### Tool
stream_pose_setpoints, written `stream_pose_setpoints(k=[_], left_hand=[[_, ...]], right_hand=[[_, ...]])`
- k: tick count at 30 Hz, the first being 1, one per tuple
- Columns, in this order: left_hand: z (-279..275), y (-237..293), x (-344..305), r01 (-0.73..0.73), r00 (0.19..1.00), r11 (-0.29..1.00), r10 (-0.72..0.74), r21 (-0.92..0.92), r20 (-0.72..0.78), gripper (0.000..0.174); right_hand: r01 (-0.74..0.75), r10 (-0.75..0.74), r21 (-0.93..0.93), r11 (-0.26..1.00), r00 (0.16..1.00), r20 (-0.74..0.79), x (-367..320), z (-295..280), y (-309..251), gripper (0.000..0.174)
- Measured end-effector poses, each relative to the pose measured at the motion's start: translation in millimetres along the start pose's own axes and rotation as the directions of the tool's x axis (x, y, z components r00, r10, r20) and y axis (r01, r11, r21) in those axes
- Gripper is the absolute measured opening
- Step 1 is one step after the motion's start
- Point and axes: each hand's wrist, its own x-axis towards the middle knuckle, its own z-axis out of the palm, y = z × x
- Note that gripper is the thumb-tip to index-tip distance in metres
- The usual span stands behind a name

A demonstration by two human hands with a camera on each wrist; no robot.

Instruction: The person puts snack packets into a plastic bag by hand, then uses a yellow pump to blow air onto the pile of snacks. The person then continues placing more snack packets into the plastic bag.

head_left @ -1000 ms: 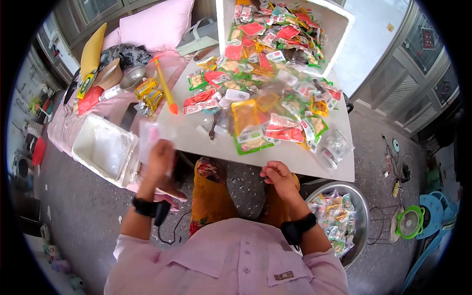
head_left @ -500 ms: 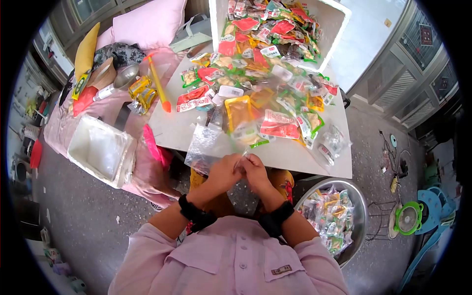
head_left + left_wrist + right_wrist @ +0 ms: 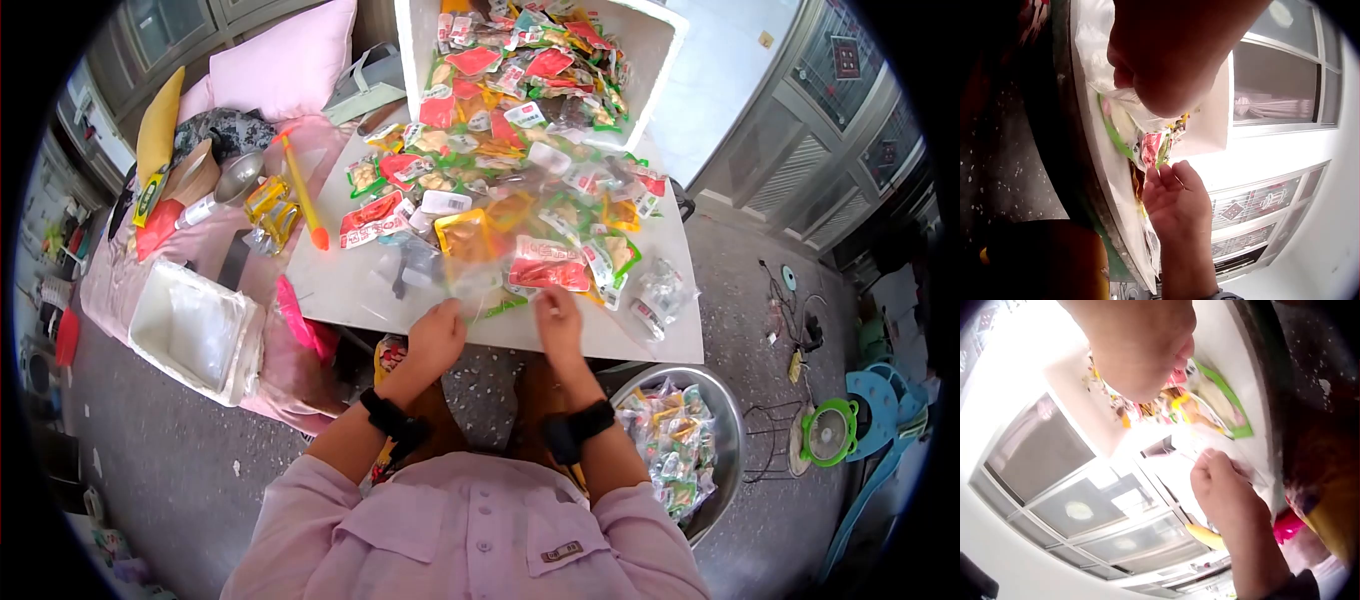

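Note:
In the head view the left hand [image 3: 437, 335] pinches a thin clear bag [image 3: 400, 278] at the table's front edge; the right wrist view shows this left hand [image 3: 1229, 494] with thumb and fingertips together on the clear film. The right hand [image 3: 559, 324] is just in front of a red-and-white packet [image 3: 548, 265]. From the left wrist view, the right hand [image 3: 1177, 203] has its palm showing and fingers loosely bent, nothing visibly held; whether its fingertips touch a packet cannot be told. A green-edged packet [image 3: 1225, 394] lies between the hands.
A white foam box [image 3: 655, 70] spills mixed packets across the table [image 3: 655, 345]. A metal basin [image 3: 738, 440] of packets stands at the right below, an open white foam box [image 3: 147, 335] at the left. Crumpled clear plastic [image 3: 660, 295] lies near the table's right edge.
The left hand came from the left with the clear bag to meet the right hand, and the two have since moved apart. The bag now extends over the front packets.

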Motion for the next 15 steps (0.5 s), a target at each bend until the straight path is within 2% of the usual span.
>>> stream_pose_setpoints(k=[1,4,7,10,13,15], left_hand=[[6.6,-1.3,1.6,-0.004,1.000,1.000,0.004,-0.016,-0.004,0.013],[23.4,-1.5,4.4,0.040,0.998,0.999,-0.040,-0.012,0.048,0.012],[31.6,0.1,9.9,0.088,0.989,0.996,-0.090,0.023,0.114,0.020],[37.2,2.5,13.8,0.104,0.990,0.994,-0.106,0.031,0.093,0.026],[37.0,5.1,17.0,0.129,0.987,0.991,-0.131,0.030,0.091,0.030],[37.1,6.0,18.4,0.156,0.983,0.987,-0.158,0.028,0.098,0.034]], right_hand=[[0.021,-0.026,-0.065,0.998,0.997,-0.072,10.3,-11.7,13.1,0.014],[0.056,-0.105,-0.299,0.953,0.983,-0.148,36.4,-40.0,38.9,0.018],[-0.185,0.175,-0.345,0.920,0.983,-0.062,51.7,-43.0,49.6,0.026],[-0.007,0.040,-0.608,0.794,0.998,0.041,54.8,-28.7,46.3,0.032],[-0.027,0.075,-0.716,0.698,0.997,0.035,49.2,-17.9,17.1,0.033],[0.078,-0.028,-0.741,0.667,0.996,0.079,41.3,-13.8,16.5,0.030]])
